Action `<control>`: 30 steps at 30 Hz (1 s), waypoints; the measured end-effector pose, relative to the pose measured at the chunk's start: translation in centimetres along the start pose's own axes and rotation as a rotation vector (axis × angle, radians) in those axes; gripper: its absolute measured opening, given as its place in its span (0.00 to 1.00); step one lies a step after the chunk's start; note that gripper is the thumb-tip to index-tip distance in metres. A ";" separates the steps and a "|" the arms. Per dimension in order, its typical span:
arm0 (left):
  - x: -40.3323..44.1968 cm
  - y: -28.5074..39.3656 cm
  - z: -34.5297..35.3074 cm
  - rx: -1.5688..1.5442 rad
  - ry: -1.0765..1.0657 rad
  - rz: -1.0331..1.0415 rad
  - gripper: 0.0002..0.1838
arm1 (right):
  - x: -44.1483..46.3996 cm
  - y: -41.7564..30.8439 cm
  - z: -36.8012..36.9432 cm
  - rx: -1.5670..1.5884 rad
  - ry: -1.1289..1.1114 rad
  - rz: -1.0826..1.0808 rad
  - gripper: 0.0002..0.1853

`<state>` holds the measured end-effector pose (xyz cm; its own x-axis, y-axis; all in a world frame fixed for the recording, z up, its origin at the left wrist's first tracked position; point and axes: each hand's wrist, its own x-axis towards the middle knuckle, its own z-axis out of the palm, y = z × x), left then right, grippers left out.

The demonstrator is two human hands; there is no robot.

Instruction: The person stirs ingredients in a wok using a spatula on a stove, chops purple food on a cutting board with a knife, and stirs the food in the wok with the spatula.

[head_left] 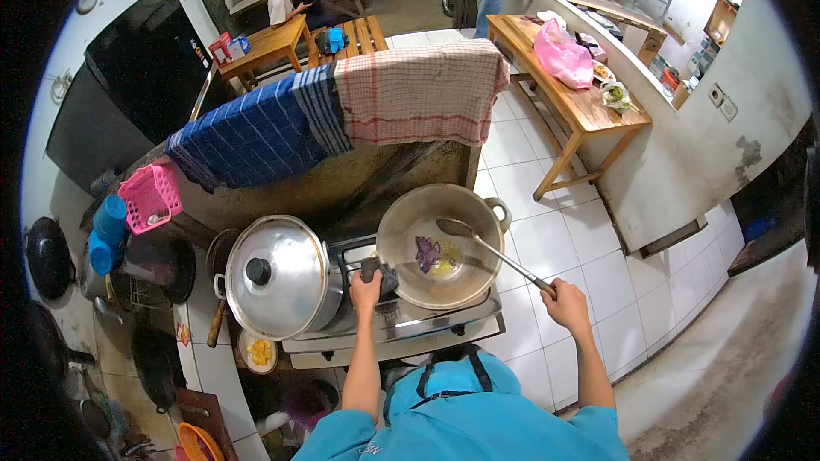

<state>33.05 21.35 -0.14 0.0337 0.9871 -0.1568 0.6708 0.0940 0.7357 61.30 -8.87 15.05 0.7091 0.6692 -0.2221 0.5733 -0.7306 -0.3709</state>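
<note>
A deep metal wok (pixel 401 243) sits on the right side of the gas stove (pixel 393 324). Purple sliced pieces that look like shallots (pixel 426 253) lie in yellowish oil at its bottom. My left hand (pixel 366 290) is closed round a dark cloth (pixel 386 278) at the wok's left edge; the handle there is hidden. My right hand (pixel 565 303) grips the long handle of a metal spatula (pixel 461 230), whose blade is inside the wok, right of the purple pieces. Left of the wok, a large lidded pot (pixel 273 277) stands close by.
Behind the stove a low wall carries a blue towel (pixel 256 132) and a checked towel (pixel 418 94). A small bowl of yellow pieces (pixel 258 352) is below the pot. A pink basket (pixel 150 196) hangs left. Beyond, a wooden table (pixel 555 102) holds a pink bag (pixel 564 55). Two people are farther back.
</note>
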 end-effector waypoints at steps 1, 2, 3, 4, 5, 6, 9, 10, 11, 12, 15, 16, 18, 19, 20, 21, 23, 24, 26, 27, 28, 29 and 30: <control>0.1 -0.1 -0.1 -0.049 -0.038 -0.030 0.27 | -0.4 -0.2 0.4 0.014 0.004 0.006 0.11; -0.1 -0.3 -0.2 -0.018 -0.038 -0.047 0.27 | -0.9 -0.3 0.5 0.023 0.008 0.013 0.11; 0.3 -0.2 0.0 0.006 -0.033 -0.055 0.27 | -0.9 -0.5 0.6 0.034 0.025 0.017 0.11; 0.6 -0.5 0.2 0.005 -0.037 -0.041 0.27 | -1.1 -0.5 0.9 0.044 0.043 0.007 0.11; 0.8 -0.8 0.4 0.006 -0.043 -0.031 0.26 | -1.4 -0.5 1.3 0.053 0.059 -0.001 0.11; 1.0 -1.3 0.4 0.009 -0.050 -0.022 0.26 | -1.7 -0.5 1.7 0.063 0.071 -0.009 0.11; 0.0 -0.2 -0.2 -0.021 0.005 0.031 0.24 | -2.8 -1.5 2.2 0.036 0.066 0.009 0.10; 0.6 -1.2 0.5 -0.113 -0.031 0.033 0.23 | -3.0 -1.5 2.5 0.035 0.072 0.016 0.10; 0.7 -1.8 0.8 -0.091 -0.015 0.048 0.23 | -3.2 -1.4 2.9 0.034 0.076 0.023 0.11; 0.8 -1.8 0.8 -0.068 0.001 0.061 0.23 | -3.5 -1.4 3.3 0.033 0.078 0.030 0.11; 0.2 -0.7 0.2 -0.061 0.033 0.058 0.23 | -4.2 -1.8 3.7 0.018 0.065 0.056 0.10; -0.1 -0.2 -0.1 -0.073 0.041 0.062 0.23 | -4.4 -1.9 3.7 0.019 0.053 0.066 0.10; -0.2 -0.2 0.1 -0.067 0.081 0.089 0.24 | -4.5 -2.1 3.6 0.022 0.033 0.084 0.10; 0.0 -0.7 0.5 -0.052 0.076 0.080 0.24 | -4.6 -2.1 3.5 0.022 0.035 0.088 0.10; 0.3 -1.4 0.9 -0.037 0.070 0.069 0.25 | -4.6 -2.0 3.4 0.021 0.036 0.092 0.10; 0.5 -1.9 1.3 -0.023 0.067 0.060 0.26 | -4.6 -1.8 3.3 0.020 0.039 0.093 0.10; 0.6 -2.8 2.1 -0.069 0.135 0.119 0.24 | -4.6 -1.8 2.9 0.026 0.052 0.076 0.10; 0.6 -3.0 2.4 -0.078 0.149 0.108 0.24 | -4.5 -2.2 2.1 0.018 0.043 0.084 0.09; 0.1 -2.5 2.4 -0.190 0.133 0.080 0.23 | -3.9 -2.5 0.9 0.013 -0.001 0.101 0.10; -0.2 -1.8 2.1 -0.192 0.129 0.054 0.24 | -3.4 -2.6 0.3 -0.025 -0.019 0.096 0.10; -0.5 -1.2 1.8 -0.193 0.124 0.027 0.24 | -2.7 -2.7 -0.2 -0.062 -0.037 0.091 0.11; -0.7 -0.8 1.6 -0.195 0.119 0.001 0.24 | -2.1 -2.6 -0.5 -0.099 -0.056 0.085 0.11; -0.6 -1.1 1.7 -0.292 0.052 -0.012 0.25 | -1.3 -1.5 -0.4 -0.135 -0.013 -0.045 0.12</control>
<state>33.53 20.47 -2.00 -0.0163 0.9903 -0.1383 0.4294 0.1319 0.8934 59.67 -8.69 16.24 0.6766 0.7027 -0.2202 0.6548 -0.7109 -0.2566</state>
